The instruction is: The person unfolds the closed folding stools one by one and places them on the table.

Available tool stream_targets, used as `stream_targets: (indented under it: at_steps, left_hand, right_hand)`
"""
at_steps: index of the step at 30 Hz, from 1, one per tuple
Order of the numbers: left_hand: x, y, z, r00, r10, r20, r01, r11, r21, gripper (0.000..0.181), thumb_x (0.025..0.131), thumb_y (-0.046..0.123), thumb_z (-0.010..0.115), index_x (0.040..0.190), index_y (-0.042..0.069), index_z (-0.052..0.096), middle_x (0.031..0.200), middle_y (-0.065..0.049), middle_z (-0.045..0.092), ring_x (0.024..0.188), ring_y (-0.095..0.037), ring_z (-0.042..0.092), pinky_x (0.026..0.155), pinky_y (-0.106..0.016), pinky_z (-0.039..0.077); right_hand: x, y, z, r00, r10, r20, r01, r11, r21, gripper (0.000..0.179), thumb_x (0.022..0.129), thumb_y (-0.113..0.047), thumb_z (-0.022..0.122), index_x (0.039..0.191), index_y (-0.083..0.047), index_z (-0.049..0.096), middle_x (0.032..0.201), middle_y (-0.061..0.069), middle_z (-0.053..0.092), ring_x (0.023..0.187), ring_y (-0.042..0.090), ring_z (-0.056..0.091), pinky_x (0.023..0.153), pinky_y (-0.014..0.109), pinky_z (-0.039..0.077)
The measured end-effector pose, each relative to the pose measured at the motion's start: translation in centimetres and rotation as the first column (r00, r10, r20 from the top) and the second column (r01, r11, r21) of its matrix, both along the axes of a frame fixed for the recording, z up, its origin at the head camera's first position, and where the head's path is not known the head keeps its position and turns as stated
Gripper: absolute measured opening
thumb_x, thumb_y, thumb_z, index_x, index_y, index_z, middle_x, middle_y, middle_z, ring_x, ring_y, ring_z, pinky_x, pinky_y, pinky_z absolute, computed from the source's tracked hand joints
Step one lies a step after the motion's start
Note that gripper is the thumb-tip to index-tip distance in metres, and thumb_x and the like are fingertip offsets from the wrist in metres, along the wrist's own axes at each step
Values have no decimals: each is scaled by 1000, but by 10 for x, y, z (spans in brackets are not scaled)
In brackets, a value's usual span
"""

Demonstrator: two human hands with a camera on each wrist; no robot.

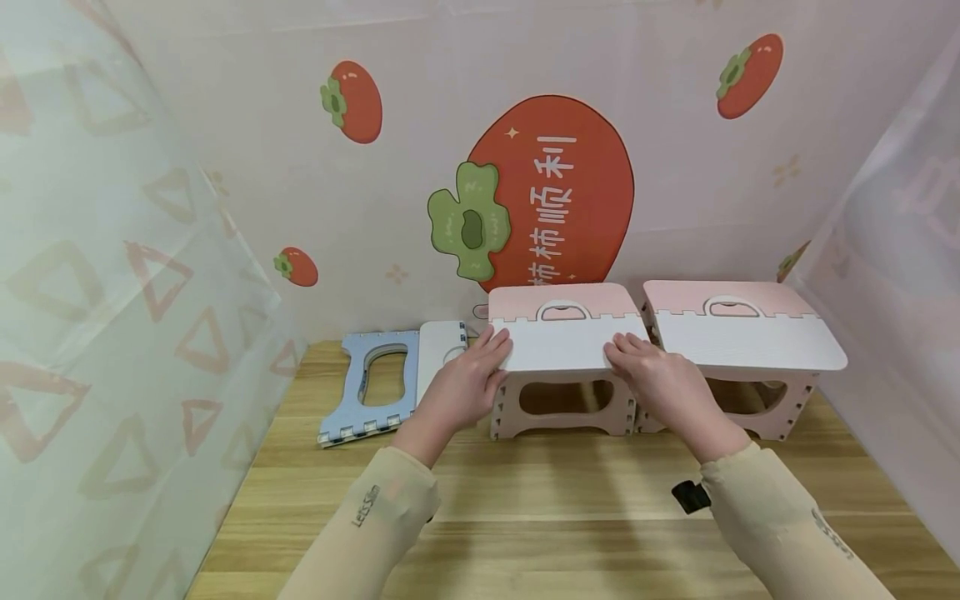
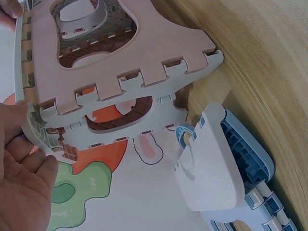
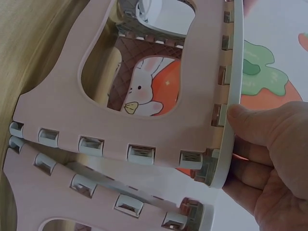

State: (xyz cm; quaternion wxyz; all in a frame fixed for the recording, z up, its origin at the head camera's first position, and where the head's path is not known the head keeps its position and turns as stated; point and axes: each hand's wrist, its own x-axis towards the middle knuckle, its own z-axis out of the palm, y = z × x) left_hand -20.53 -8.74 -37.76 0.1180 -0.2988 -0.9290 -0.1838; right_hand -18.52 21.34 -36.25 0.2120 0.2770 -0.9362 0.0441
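A pink and white folding stool (image 1: pixel 558 346) stands unfolded on its legs at the centre. My left hand (image 1: pixel 467 379) grips the front left corner of its white top, fingers on the upper face and thumb at the side. At the front right corner my right hand (image 1: pixel 663 387) holds the same top. The right wrist view shows that thumb (image 3: pixel 245 120) against the top's edge, with the fingers over the upper face. Close by on the right stands a second pink and white folding stool (image 1: pixel 750 342), also unfolded.
A blue and white folding stool (image 1: pixel 354 396) lies on the wooden table (image 1: pixel 525 517) to the left, its blue panel low and flat-looking. Behind everything rises a backdrop cloth (image 1: pixel 247 125) printed with persimmons, and pale sheets hang at both sides.
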Motion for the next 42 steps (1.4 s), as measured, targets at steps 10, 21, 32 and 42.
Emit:
stream_targets:
  at_steps: [10,21,32,42]
  left_hand:
    - [-7,3,-2,1000,14,12,-14,1000,2,47,103,11,60,149,3,52,157,-11,46,150,-29,36,115,-46,41]
    - [-10,4,-2,999,24,28,-24,1000,3,47,103,11,59,149,3,51,158,-10,45,150,-29,35,116,-45,40]
    - [-6,-9,-9,997,35,74,-34,999,-17,56,104,17,60,156,8,41,165,-8,32,151,-29,33,116,-45,41]
    - [3,-48,-15,978,140,153,-137,990,-31,61,102,25,64,157,12,40,160,-11,43,150,-33,35,113,-56,42]
  right_hand:
    - [-5,0,-2,999,1,-32,-1,1000,-17,25,94,-8,72,119,-3,72,124,20,71,113,36,70,78,52,61]
    - [-9,0,-4,1000,-17,-10,17,1000,-24,26,95,-12,71,120,-3,72,126,20,70,115,36,69,78,53,61]
    - [-9,-2,-4,1000,-25,-5,25,999,-21,25,96,-14,71,119,-4,71,126,20,70,115,35,69,75,53,62]
    - [-9,-2,-4,1000,-8,-29,7,1000,-30,23,95,-12,72,116,-3,71,123,21,71,113,36,70,76,53,62]
